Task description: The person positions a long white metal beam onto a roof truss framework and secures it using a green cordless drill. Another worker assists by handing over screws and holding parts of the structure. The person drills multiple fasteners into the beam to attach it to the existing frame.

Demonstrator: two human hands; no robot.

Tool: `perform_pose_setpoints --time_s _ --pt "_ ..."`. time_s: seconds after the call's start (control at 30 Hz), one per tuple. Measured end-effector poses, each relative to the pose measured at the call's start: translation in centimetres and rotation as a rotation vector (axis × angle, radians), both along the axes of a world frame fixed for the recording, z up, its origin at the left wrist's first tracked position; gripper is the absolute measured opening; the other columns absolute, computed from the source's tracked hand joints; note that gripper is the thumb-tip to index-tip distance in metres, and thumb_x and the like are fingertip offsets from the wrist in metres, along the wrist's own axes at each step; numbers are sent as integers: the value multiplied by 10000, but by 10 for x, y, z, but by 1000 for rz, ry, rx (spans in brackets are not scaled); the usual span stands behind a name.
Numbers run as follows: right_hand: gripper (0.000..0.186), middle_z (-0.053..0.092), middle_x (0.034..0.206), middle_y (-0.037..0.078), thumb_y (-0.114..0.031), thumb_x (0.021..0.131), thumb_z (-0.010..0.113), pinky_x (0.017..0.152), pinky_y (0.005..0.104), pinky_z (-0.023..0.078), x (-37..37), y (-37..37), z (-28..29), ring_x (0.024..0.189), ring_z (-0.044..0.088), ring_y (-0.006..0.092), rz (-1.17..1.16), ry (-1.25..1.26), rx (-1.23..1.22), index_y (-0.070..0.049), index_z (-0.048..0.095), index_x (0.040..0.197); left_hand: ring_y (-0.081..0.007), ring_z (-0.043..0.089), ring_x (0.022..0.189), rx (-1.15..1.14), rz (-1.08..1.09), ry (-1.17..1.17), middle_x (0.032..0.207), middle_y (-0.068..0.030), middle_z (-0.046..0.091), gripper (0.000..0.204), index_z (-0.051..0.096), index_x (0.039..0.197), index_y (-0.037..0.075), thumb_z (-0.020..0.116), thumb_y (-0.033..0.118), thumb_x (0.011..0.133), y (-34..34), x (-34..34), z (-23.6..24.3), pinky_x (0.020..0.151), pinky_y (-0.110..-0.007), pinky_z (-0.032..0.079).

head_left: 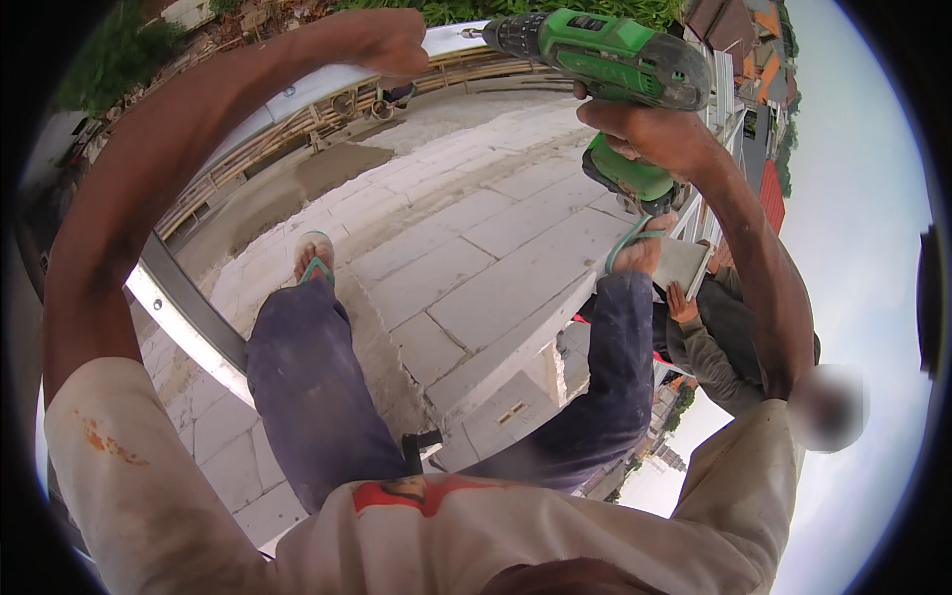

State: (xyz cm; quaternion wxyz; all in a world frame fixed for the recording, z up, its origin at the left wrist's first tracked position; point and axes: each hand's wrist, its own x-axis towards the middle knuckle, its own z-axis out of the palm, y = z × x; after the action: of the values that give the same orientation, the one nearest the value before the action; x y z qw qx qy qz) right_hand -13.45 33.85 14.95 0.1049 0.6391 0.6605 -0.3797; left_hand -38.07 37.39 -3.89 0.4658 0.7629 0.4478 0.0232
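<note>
My right hand [650, 134] is wrapped round the grip of a green and black cordless drill [615, 58] at the upper right. The drill's bit [472, 33] points left, toward my left hand [402, 45], with a small gap between them. My left hand is closed, its fingers curled at the pale metal beam [327, 81] that runs across the top; whatever it pinches, if anything, is hidden. The drill's battery end hangs low, just above my right foot in a green flip-flop [640, 246].
My feet rest on pale block masonry [466, 248], with a drop beside its right edge. Bamboo poles [317, 124] and wet mortar [342, 167] lie beyond. At the left, a metal beam [193, 317] slopes past my knee. Another person's hand [681, 302] touches a grey slab [682, 263].
</note>
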Motion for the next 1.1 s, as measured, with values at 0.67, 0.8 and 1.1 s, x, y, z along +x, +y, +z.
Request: perform_pose_setpoints --time_s 0.67,0.8,1.1 --pt "331 495 688 -20 -80 892 694 523 272 346 53 -269 -41 560 431 77 -937 578 -245 -65 602 1210 -339 636 647 50 40 97 720 -267 670 318 686 738 -100 696 161 557 6 4 -12 613 -452 496" --pt "315 449 664 0 11 889 656 507 303 343 63 -332 -31 498 405 107 -1174 760 -99 -19 544 1182 -280 603 709 69 51 144 742 -227 648 431 651 834 -120 701 212 563 3 9 -13 642 -447 478" --pt "288 374 663 -38 -71 944 612 563 301 376 140 -408 11 517 386 97 -1556 1101 450 -77 533 1221 -458 728 886 411 70 416 927 -324 721 427 723 943 -96 694 274 734 -8 25 -3 820 -491 576"
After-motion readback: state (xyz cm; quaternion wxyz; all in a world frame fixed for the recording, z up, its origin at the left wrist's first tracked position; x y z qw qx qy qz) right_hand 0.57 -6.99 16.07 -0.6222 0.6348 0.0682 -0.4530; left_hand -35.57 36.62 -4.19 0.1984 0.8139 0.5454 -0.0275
